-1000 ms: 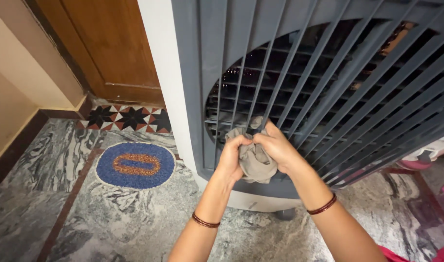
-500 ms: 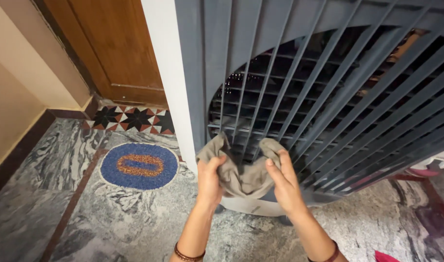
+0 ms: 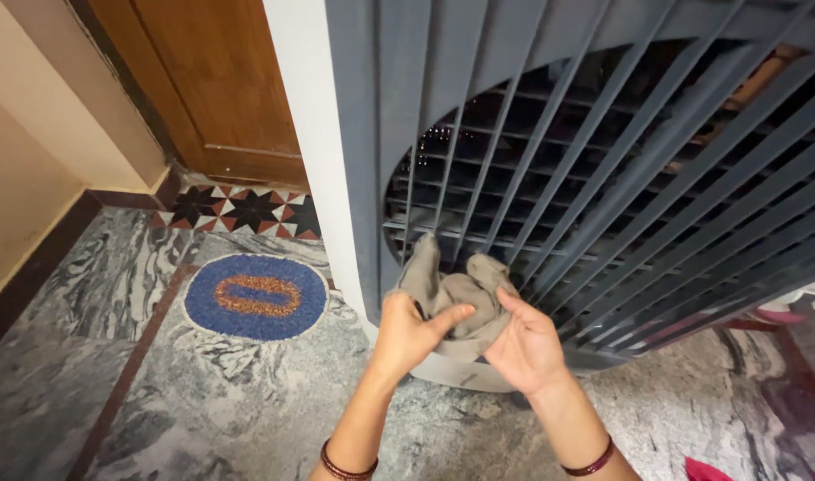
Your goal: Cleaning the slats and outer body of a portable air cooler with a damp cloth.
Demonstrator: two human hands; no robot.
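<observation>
A crumpled grey-brown cloth sits between both hands, in front of the lower left of a grey slatted grille on a big air cooler. My left hand grips the cloth's left part, thumb lying across it. My right hand holds the cloth from the right and below, palm up, fingers spread under the fabric. Each wrist wears a dark red bangle. The cloth's top edge just overlaps the lowest slats.
The cooler's white side panel stands left of the grille. A blue oval mat with an orange ring lies on the grey marble floor. A wooden door is behind, and patterned tiles lie at its foot. Pink items show at the lower right.
The cloth was bunched against the grille, then pulled open between both hands. Now the hands have come closer together and the cloth is gathered again, a little lower and off the slats.
</observation>
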